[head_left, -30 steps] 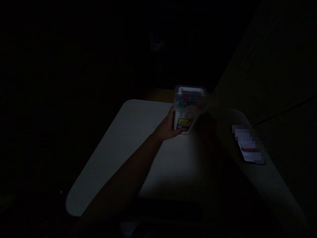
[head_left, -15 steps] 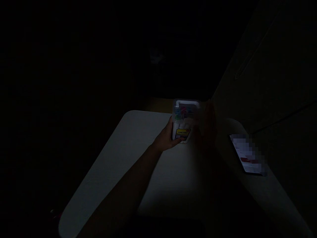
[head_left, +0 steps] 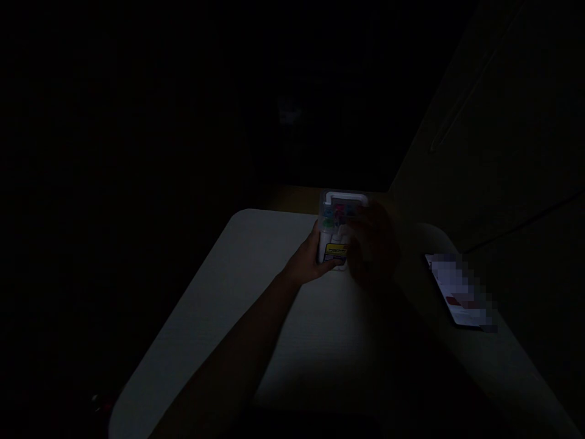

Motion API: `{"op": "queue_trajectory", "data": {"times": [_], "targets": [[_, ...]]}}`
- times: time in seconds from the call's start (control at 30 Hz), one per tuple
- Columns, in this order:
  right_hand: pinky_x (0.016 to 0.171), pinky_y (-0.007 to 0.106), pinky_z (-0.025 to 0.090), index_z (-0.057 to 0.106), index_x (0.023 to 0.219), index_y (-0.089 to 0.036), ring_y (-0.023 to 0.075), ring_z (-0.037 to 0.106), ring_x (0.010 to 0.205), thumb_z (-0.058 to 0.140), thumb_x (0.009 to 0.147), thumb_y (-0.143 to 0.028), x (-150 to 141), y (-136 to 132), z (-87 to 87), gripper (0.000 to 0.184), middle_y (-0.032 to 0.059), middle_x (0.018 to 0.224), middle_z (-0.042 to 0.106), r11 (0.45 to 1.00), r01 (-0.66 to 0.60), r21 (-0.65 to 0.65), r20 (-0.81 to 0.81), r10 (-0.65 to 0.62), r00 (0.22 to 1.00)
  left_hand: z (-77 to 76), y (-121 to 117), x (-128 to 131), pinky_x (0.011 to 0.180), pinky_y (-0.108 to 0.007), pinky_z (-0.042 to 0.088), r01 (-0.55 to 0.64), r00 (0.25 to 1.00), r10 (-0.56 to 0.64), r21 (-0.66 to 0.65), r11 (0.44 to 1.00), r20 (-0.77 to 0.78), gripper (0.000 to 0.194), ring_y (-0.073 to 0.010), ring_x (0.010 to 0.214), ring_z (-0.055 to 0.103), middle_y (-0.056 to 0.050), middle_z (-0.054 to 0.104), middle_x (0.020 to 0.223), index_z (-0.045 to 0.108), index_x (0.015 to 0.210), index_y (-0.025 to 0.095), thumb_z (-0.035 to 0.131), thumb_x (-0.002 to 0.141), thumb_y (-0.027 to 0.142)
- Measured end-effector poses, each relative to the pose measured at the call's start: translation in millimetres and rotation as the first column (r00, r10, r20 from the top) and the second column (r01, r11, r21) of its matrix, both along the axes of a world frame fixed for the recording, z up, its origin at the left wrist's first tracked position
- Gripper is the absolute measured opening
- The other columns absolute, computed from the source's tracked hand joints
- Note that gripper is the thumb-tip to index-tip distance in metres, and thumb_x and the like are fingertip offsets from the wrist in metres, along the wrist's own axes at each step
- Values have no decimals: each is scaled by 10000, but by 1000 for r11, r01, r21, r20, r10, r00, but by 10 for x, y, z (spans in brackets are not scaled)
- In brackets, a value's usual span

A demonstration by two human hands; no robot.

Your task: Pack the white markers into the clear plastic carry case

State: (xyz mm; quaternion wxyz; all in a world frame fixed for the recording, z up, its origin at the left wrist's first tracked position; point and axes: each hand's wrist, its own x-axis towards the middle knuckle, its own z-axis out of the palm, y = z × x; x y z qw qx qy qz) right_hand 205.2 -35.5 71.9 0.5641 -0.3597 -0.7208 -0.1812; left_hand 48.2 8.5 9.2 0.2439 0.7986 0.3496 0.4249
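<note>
A clear plastic marker case [head_left: 337,235] with a white handle on its lid stands upright near the far side of the white table [head_left: 219,286]. Coloured caps show through its top, and a yellow and dark label faces me. My left hand [head_left: 307,259] is wrapped round the case's left side, thumb across the label's lower part. In deep shadow, my right hand [head_left: 377,244] is at the case's right front, its fingers bent in front of the upper part. Whether those fingers press on the case or grip anything is too dark to see.
A phone with a lit screen [head_left: 457,292] lies at the table's right side. A dark cable [head_left: 525,222] runs from behind it towards the right. Beyond the table everything is very dark, with a wall at the right.
My right hand has come up from the shadow at the right and moved left, over the front of the case. The left hand keeps its hold. The whole view has shifted slightly.
</note>
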Motion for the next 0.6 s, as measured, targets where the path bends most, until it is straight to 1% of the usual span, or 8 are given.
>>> {"op": "queue_trajectory", "data": {"times": [0.13,0.23,0.33,0.43,0.53,0.6], "targets": [[1000,412,489,556,988,-212,217,512,1215,476,829,-174,-63,-48,111,182,89,1100,600,999,8,-42,-60,-11,998,6,4,0,952,-414,491,15,1000,-15,3,1000,14,874,-303,1175,554,-165,521,1328,237,1405,177,665,714,499],[972,393,502,558,837,-194,211,535,1159,496,831,-189,-96,-110,184,62,106,1125,579,993,52,-106,-13,-54,998,-17,20,-9,964,-413,481,32,999,-32,-3,999,16,847,-294,1183,549,-162,516,1333,265,1387,183,663,711,502],[1001,393,484,557,753,-193,209,507,1199,472,860,-210,-108,-161,224,137,101,1198,548,975,127,-180,49,-120,992,-40,31,-16,968,-408,477,37,999,-36,-15,999,26,856,-291,1183,549,-152,520,1330,272,1385,190,667,699,516],[992,387,480,590,796,-198,203,516,1185,474,863,-228,-80,-158,232,138,87,1191,561,971,129,-202,63,-119,991,-37,25,-15,943,-399,493,37,999,-36,-24,999,32,868,-290,1154,567,-147,537,1310,269,1389,184,676,696,510],[968,380,478,608,844,-209,201,536,1140,500,846,-249,0,-84,220,115,78,1164,584,983,66,-174,65,-55,996,-27,15,-16,900,-392,515,22,999,-21,-37,999,31,861,-286,1101,598,-141,572,1265,274,1386,183,686,698,496],[987,381,463,610,939,-220,197,541,1131,506,844,-272,80,-7,208,150,74,1148,599,985,5,-173,61,6,998,-34,15,-23,894,-387,518,2,1000,-1,-43,999,28,838,-282,1090,608,-135,588,1248,297,1369,184,693,697,491]]}}
